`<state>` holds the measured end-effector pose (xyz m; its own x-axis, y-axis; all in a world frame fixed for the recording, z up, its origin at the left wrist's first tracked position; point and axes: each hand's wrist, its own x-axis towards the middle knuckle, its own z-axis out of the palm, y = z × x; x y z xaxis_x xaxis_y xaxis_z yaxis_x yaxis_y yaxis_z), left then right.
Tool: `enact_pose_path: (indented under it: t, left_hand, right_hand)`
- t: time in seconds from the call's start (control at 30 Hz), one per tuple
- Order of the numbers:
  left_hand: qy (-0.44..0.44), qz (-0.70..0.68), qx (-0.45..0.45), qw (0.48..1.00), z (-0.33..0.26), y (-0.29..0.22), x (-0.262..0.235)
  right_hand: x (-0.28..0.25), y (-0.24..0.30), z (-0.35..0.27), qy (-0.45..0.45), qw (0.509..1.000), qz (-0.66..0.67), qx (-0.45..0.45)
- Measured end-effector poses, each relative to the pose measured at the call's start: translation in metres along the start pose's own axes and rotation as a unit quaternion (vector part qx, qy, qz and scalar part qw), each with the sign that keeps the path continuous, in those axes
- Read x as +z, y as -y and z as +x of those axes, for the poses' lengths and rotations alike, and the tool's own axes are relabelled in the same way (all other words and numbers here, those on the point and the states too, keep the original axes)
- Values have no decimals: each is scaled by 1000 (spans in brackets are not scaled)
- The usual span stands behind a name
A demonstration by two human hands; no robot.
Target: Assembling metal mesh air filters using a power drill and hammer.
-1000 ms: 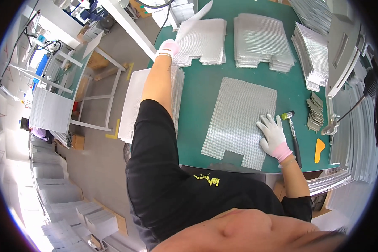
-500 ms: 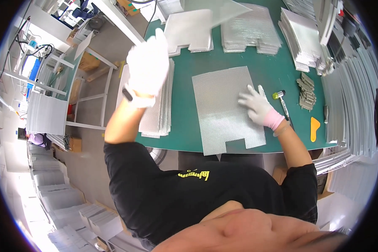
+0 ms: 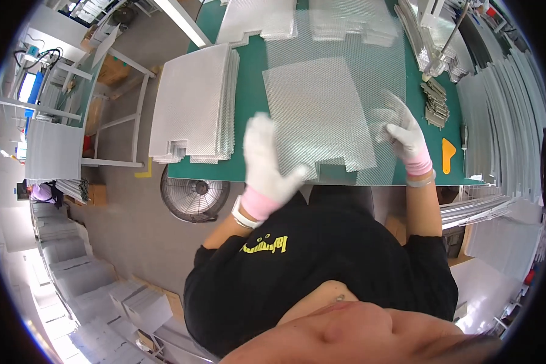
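Note:
A thin, see-through mesh sheet (image 3: 385,67) lies over a silvery perforated panel (image 3: 315,109) with a notched near edge on the green table. My gloved right hand (image 3: 403,133) is at the sheet's right side, its thumb above and its fingers blurred and apparently seen through the mesh. My gloved left hand (image 3: 266,161) is by the left edge near the table's front, fingers stretched and thumb apart, holding nothing. A stack of notched panels (image 3: 191,97) stands to its left. The small mallet seen earlier is out of sight.
More panel stacks (image 3: 258,18) stand at the far side. Right of my right hand lie a pile of small metal pieces (image 3: 435,103), an orange scraper (image 3: 448,156) and a slim tool (image 3: 465,137). Upright sheets (image 3: 497,127) line the right side; a floor fan (image 3: 195,193) stands front left.
The see-through sheet has come down from the far side over the panel. My left hand has moved toward me and right; my right hand has shifted to the sheet's right side.

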<state>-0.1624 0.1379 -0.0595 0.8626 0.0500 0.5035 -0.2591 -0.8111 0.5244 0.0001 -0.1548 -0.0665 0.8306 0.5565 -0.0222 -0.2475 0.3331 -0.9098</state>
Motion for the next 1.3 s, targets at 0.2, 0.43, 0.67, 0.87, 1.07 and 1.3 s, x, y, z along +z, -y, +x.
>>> enact_pose_path:
  t: [0.2, 0.43, 0.67, 0.87, 1.07, 1.3]
  left_hand:
    - [-31, -401, -313, 860, -9, 17, 34]
    - [-30, -157, -255, 954, -16, 38, 63]
    - [55, -44, -268, 961, -18, 42, 72]
    - [81, 20, -249, 965, -15, 40, 72]
    - [81, 30, -228, 970, -20, 47, 78]
    - [65, 23, -241, 968, -23, 40, 76]
  right_hand:
    - [17, -12, 21, -41, 988, -145, 28]
    - [-2, -60, 30, -117, 853, -504, -61]
    - [1, -68, 34, -148, 812, -564, 1]
    - [-5, -83, 35, -135, 764, -626, -78]
    - [-9, -86, 29, -115, 748, -649, -81]
    - [-3, -81, 28, -119, 760, -633, -84]
